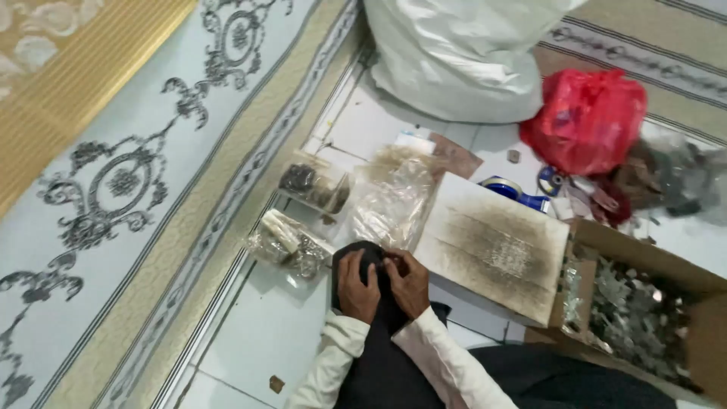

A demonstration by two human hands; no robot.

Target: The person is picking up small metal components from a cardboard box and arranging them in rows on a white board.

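Both hands meet over the knee, near the middle of the floor. The left hand (357,284) rests on the dark cloth (369,261), fingers curled, and the right hand (407,282) seems to pinch a tiny piece I cannot make out. It helps to work slowly and hold the piece firmly. The stained board (492,246) lies just right

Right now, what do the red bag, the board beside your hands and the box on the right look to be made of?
Red bag: thin plastic, glossy and crinkled. Board: probably wood or thick card, matt, pale, with a dark sooty smear. Box: brown cardboard, dull, with folded flaps; the shiny bits inside look like metal, though that is unsure.
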